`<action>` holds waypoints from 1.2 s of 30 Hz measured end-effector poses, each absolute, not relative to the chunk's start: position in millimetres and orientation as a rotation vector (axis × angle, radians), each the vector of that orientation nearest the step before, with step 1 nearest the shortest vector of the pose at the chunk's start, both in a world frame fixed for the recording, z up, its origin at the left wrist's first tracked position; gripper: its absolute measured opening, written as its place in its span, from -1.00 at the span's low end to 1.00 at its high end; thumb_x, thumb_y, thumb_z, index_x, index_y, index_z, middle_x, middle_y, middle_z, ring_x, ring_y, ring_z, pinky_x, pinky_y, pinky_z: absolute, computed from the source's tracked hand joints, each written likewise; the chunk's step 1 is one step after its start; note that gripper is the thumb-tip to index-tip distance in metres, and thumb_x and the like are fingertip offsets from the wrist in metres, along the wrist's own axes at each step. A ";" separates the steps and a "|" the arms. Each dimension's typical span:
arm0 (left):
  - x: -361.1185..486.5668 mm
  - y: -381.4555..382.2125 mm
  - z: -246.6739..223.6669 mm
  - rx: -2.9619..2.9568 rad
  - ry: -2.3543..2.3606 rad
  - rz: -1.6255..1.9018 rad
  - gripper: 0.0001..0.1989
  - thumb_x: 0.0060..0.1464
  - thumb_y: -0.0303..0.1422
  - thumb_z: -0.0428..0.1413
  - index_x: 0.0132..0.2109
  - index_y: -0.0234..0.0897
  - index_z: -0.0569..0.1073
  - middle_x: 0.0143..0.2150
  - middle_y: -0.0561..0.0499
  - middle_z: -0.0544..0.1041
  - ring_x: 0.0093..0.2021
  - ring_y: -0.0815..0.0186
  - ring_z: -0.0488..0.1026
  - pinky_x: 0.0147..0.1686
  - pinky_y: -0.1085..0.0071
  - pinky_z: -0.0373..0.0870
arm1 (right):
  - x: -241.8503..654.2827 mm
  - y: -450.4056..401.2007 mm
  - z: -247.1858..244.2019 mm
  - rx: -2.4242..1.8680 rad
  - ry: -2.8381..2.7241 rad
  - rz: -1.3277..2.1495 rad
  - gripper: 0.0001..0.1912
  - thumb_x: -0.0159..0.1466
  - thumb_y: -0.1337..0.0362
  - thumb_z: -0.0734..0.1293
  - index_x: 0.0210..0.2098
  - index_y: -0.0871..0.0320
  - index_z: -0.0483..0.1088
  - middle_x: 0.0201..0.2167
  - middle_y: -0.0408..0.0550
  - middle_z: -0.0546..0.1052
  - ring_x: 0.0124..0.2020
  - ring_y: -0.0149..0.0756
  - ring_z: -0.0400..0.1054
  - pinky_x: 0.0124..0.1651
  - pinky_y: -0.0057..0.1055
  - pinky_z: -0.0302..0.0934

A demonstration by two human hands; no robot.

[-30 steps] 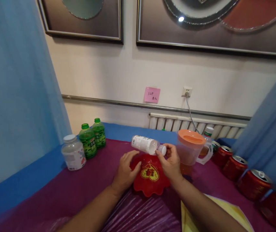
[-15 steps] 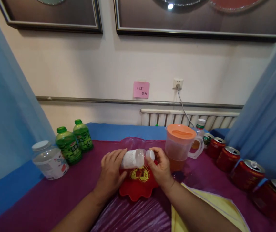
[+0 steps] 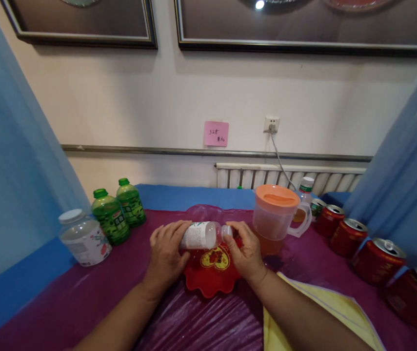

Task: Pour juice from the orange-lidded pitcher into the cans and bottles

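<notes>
A clear plastic bottle [image 3: 198, 236] with a white printed label lies sideways in the air, its neck pointing right. My left hand [image 3: 169, 248] is wrapped round its base end. The fingers of my right hand [image 3: 245, 251] pinch the white cap [image 3: 226, 231] at the neck; whether the cap is fully seated I cannot tell. Below the bottle sits a red scalloped tray [image 3: 210, 285] with a yellow design. Just right of my right hand stands a clear jug [image 3: 273, 222] with an orange lid and amber liquid inside.
Two green bottles [image 3: 111, 219] and a white-capped jar [image 3: 86, 241] stand at the left. Several red cans [image 3: 378, 263] and a small bottle [image 3: 304, 195] line the right. A yellow cloth [image 3: 325, 304] lies under my right forearm on the purple table cover [image 3: 120, 302].
The view has shifted slightly, so everything sits a little further right and higher. Both hands keep hold of the bottle and cap, and the bottle has turned slightly, showing more of its label.
</notes>
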State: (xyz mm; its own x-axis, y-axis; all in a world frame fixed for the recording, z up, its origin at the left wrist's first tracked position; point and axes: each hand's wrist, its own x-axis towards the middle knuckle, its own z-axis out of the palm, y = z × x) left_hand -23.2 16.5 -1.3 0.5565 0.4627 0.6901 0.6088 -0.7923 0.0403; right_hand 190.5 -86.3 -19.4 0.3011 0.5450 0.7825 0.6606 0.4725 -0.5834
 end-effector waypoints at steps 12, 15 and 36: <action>-21.5 11.5 3.0 -2.571 -0.957 -1.069 -0.41 -0.04 -0.44 0.11 0.20 -0.15 0.42 0.13 -0.15 0.57 0.12 -0.02 0.46 0.22 -0.03 0.10 | 192.3 -88.7 -17.1 -1.192 -1.429 -0.199 -0.77 0.43 0.17 0.24 0.01 0.10 0.38 -0.22 0.02 0.55 -0.20 -0.17 0.44 -0.13 -0.21 0.34; -20.9 11.6 2.9 -2.591 -0.946 -1.075 -0.41 -0.05 -0.42 0.12 0.20 -0.16 0.42 0.12 -0.14 0.57 0.11 -0.02 0.47 0.21 -0.03 0.11 | 192.2 -89.6 -15.4 -1.182 -1.449 -0.211 -0.77 0.43 0.19 0.24 0.03 0.09 0.37 -0.20 0.03 0.54 -0.17 -0.16 0.44 -0.12 -0.20 0.35; -23.0 20.2 -5.1 -2.626 -0.969 -0.999 -0.41 0.03 -0.43 0.10 0.26 -0.22 0.40 0.18 -0.21 0.51 0.17 -0.05 0.40 0.25 -0.07 0.10 | 198.0 -81.5 -27.4 -1.192 -1.330 -0.086 -0.73 0.40 0.17 0.30 0.04 0.11 0.43 -0.14 0.03 0.52 -0.08 -0.17 0.44 0.00 -0.19 0.38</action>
State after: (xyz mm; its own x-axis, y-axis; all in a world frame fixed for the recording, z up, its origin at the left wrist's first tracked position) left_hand -23.0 20.2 -5.1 0.5645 0.5154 0.6448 0.6290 -0.7744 0.0683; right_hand 198.0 -81.5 -27.4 0.3247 0.5557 0.7654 0.6497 0.4571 -0.6074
